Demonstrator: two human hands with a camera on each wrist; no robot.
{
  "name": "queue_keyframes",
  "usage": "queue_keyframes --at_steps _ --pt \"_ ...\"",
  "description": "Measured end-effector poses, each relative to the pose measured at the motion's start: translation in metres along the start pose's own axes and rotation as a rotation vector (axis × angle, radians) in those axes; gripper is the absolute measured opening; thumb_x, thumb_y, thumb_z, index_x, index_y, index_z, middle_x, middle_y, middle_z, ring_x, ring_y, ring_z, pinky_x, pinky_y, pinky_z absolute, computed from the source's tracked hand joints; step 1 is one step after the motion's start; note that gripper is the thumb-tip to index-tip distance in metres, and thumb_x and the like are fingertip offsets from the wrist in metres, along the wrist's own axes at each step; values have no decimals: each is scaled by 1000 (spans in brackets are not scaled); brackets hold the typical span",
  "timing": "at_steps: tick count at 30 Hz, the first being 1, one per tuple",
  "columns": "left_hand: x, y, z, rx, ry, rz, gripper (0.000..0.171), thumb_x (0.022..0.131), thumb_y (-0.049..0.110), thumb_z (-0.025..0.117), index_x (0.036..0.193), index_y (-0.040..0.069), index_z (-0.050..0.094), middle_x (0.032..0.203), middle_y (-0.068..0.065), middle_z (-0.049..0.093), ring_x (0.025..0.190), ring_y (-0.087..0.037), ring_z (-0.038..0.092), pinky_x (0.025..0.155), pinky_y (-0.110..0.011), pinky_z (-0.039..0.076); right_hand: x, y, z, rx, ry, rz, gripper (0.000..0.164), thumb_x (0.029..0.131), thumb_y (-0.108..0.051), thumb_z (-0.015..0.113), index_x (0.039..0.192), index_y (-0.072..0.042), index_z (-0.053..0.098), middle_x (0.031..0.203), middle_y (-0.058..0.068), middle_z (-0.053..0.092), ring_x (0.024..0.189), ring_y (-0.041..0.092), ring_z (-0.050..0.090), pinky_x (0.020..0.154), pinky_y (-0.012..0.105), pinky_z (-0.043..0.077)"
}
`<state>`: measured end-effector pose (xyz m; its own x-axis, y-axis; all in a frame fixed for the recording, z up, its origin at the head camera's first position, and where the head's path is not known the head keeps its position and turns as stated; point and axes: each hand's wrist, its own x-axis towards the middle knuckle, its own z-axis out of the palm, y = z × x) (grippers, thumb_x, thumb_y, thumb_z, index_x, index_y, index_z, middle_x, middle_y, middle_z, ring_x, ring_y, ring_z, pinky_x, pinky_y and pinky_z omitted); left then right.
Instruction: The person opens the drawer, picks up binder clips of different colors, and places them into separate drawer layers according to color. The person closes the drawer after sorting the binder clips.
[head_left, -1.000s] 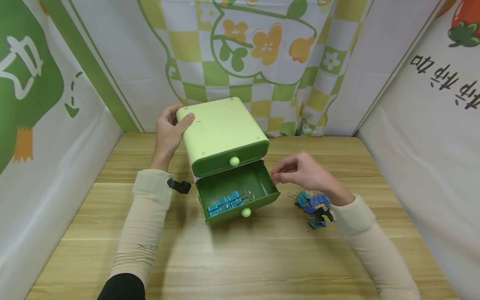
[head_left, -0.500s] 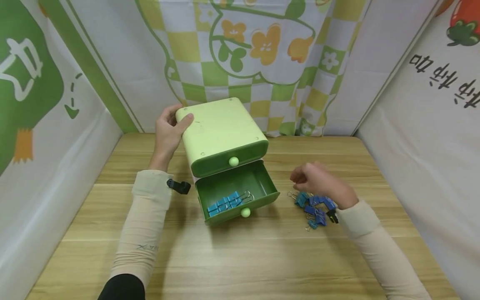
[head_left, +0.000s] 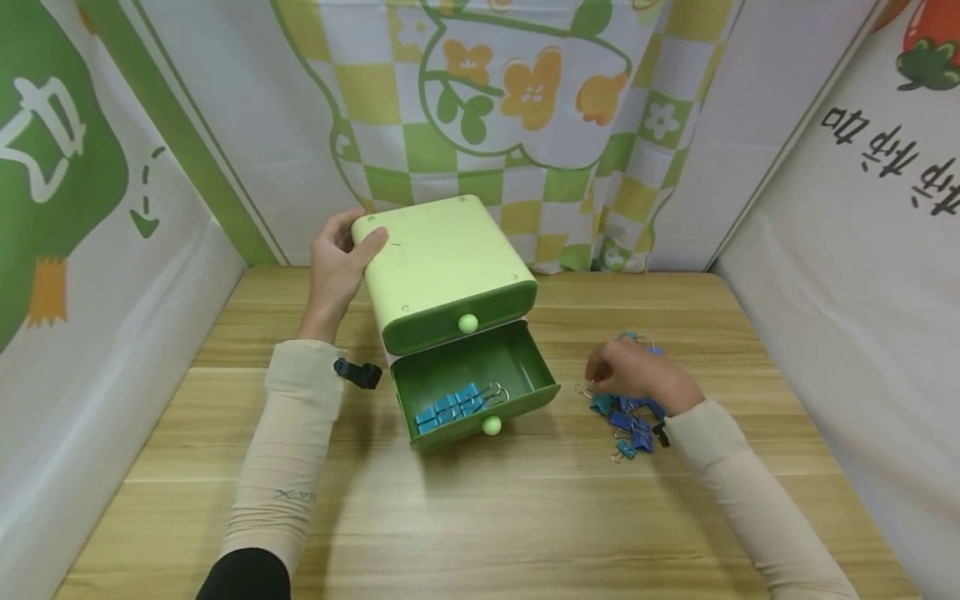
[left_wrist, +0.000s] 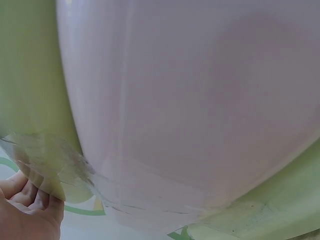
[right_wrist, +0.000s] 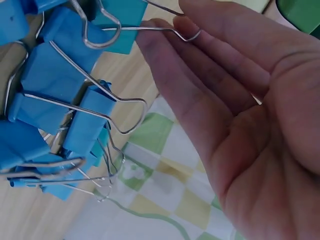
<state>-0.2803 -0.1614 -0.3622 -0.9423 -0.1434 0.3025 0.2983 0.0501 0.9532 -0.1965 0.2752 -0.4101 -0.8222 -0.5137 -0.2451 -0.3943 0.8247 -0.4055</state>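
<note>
A small light-green drawer cabinet [head_left: 450, 258] stands on the table, its lower drawer [head_left: 517, 358] pulled out. Several blue binder clips [head_left: 450, 407] lie in a row inside that drawer. My left hand [head_left: 335, 271] grips the cabinet's back left corner, thumb on top. In the left wrist view the fingers [left_wrist: 37, 195] curl at the cabinet's edge beside its pale side panel [left_wrist: 175, 100]. My right hand [head_left: 633, 373] is at the pile of blue and teal binder clips [head_left: 630, 423]. Its nearly straight fingers touch the wire handle of a teal clip [right_wrist: 120, 22]; no firm pinch shows.
The wooden table [head_left: 480, 525] runs in front of the cabinet. A checked curtain [head_left: 517, 192] hangs close behind it, and printed fabric walls [head_left: 840, 292] rise at both sides. A closed upper drawer [head_left: 427, 327] with a round knob sits above the pulled-out one.
My right hand has moved from the open drawer's right edge to the clip pile on the right. The left hand, cabinet and clips in the drawer stay where they were.
</note>
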Motion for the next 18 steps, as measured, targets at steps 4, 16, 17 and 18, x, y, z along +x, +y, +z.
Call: queue_keyframes --at_steps 4,16,17,18 --pt "0 0 1 -3 2 -2 56 97 27 78 145 7 58 132 -4 62 116 -14 61 94 -20 53 1 2 1 46 -25 2 5 96 -12 78 100 -10 81 96 1 79 85 12 72 78 32 62" --pt "0 0 0 -2 -1 -6 56 97 28 78 146 8 58 132 -4 62 115 -14 61 91 -19 54 4 5 1 286 -38 -73 8 98 -7 74 99 -6 81 92 5 80 81 25 75 68 30 59" --pt "-1 0 0 -1 -2 -6 57 97 28 78 146 8 58 132 -4 62 116 -14 61 91 -19 54 4 5 0 311 -37 -71 9 99 -6 72 100 -5 81 93 6 80 83 28 76 68 32 60" --pt "-1 0 0 0 -3 -6 57 97 28 78 146 8 58 133 -4 62 116 -14 61 91 -19 54 4 6 0 344 -37 -63 10 99 -5 71 101 -4 81 93 7 80 85 32 77 69 34 61"
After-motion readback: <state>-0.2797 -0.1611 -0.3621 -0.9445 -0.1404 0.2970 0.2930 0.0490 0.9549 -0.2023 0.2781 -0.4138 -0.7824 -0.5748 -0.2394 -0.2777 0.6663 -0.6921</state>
